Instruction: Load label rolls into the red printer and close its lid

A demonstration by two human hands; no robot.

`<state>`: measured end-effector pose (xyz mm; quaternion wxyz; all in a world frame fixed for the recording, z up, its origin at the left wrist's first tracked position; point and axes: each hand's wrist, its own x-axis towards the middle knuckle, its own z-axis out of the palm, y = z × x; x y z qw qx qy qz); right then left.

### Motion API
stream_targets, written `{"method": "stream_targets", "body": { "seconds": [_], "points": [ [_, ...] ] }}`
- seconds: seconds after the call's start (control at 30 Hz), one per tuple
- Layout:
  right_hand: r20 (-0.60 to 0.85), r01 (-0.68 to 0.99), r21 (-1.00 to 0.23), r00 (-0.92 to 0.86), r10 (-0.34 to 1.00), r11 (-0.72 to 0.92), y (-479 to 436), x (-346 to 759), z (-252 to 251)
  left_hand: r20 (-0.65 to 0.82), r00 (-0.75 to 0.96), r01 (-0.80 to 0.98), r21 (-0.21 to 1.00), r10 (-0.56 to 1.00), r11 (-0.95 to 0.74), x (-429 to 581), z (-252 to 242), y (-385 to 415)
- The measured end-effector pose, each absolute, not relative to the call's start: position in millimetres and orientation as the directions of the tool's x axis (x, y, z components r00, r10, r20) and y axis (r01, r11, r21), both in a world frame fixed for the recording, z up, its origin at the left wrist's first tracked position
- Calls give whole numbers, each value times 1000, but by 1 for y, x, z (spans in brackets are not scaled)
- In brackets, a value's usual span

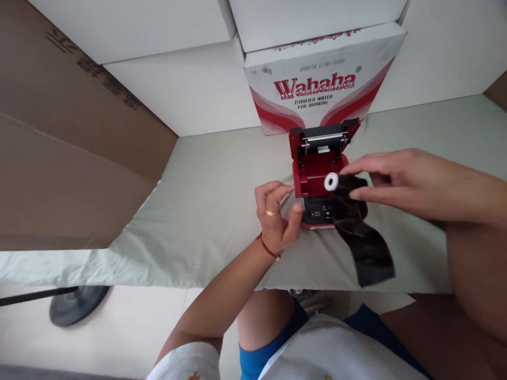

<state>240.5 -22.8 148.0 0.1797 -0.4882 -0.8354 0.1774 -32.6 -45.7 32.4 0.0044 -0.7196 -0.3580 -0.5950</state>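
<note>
My right hand [384, 182] pinches a roll of black film [348, 183] between thumb and fingers. The roll's white core end faces left, and a loose black strip [372, 253] hangs down from it toward the table's front edge. Below and behind the roll stands a small red and black printer [315, 184], its lid [325, 134] raised and its red inner bay exposed. The roll hides the printer's right part. With curled fingers, my left hand [277, 214] grips the printer's left edge, index finger and thumb at its side.
A white and red water carton [317, 84] stands right behind the printer. White boxes [178, 89] line the back, and a large brown carton [79, 158] occupies the left. Pale green cloth [209, 200] covers the table. A round black stand base [77, 306] is on the floor.
</note>
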Motion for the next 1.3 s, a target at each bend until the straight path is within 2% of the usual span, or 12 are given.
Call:
{"method": "stream_targets", "body": {
  "seconds": [0.07, 0.17, 0.27, 0.4, 0.53, 0.63, 0.7, 0.77, 0.83, 0.87, 1.07, 1.3],
  "points": [
    [39, 784, -411, -494, 868, 465, -9, 211, 141, 916, 107, 533, 276, 388, -800, -31, 36, -51],
    [7, 904, -165, -398, 917, 394, -2, 185, 135, 940, 227, 497, 113, 255, -860, -26, 40, -58],
    [-72, 957, -2, -291, 954, 291, -1, 169, 133, 912, 329, 459, 72, 245, -886, -20, 42, -62],
    [-126, 972, 57, -218, 968, 227, 4, 153, 130, 872, 397, 437, 94, 286, -895, -16, 42, -63],
    [-122, 967, -8, -255, 959, 255, 8, 154, 127, 862, 423, 440, 75, 280, -895, -18, 42, -62],
    [-23, 889, -249, -401, 916, 383, -3, 166, 135, 852, 442, 452, 60, 282, -890, -18, 42, -63],
    [172, 783, -468, -374, 911, 410, -12, 178, 146, 849, 446, 460, 55, 284, -886, -17, 43, -64],
    [429, 680, -600, -171, 887, 421, -17, 188, 157, 855, 438, 465, 50, 279, -884, -16, 42, -64],
    [628, 669, -588, 23, 778, 455, -13, 195, 162, 865, 420, 476, 46, 274, -878, -14, 42, -65],
    [670, 686, -566, 60, 740, 457, -8, 196, 162, 869, 412, 485, 45, 273, -874, -14, 42, -65],
    [524, 704, -555, -117, 844, 442, 5, 191, 139, 871, 408, 495, 41, 274, -868, -14, 38, -64],
    [568, 662, -490, -252, 784, 567, -59, 205, 113, 866, 407, 470, 73, 290, -880, -17, 33, -65]
  ]
}}
